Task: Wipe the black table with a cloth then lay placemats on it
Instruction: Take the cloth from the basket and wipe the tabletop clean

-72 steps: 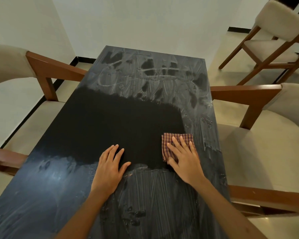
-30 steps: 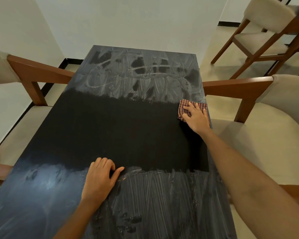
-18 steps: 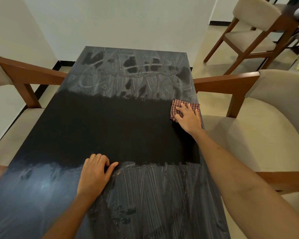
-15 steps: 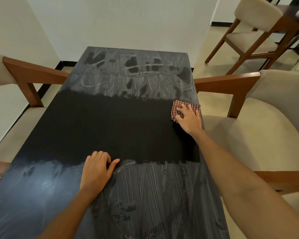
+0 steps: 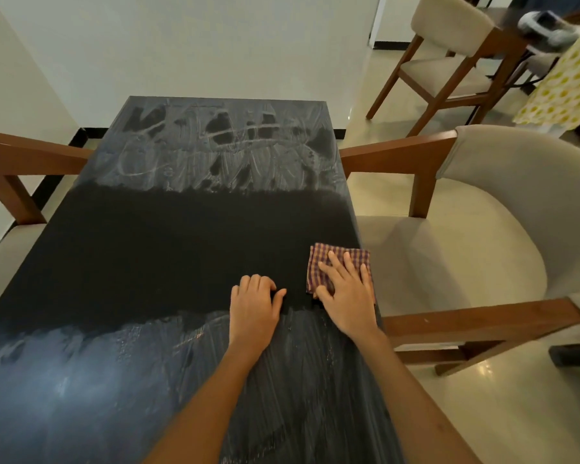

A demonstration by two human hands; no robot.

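Black table point(image 5: 168, 262) runs away from the camera, long axis near to far. A clean, matte dark band crosses its middle from left edge to right edge. Far end carries whitish smeared streaks with dark patches; near end carries fine streaks and a hazy sheen.

Checked cloth point(image 5: 335, 262), red and dark plaid, folded to a rough square, lies flat on the table at the right edge, at the near side of the clean band. Its right corner reaches the table edge.

Right hand point(image 5: 347, 293) lies palm down on the cloth, fingers spread and straight, pressing it flat rather than gripping it. Fingertips sit on the cloth; heel of the hand rests on the table surface nearer the camera. Forearm runs in from the near right.

Left hand point(image 5: 253, 303) rests on the bare table just beside the right hand, to its left, not touching the cloth. Fingers curled under loosely, thumb out to the right; holds nothing.

Upholstered chair point(image 5: 482, 229) with wooden arms stands against the right side of the table. Another chair point(image 5: 449, 58) stands far right, well apart. Wooden chair arm point(image 5: 31, 155) shows at the left side.
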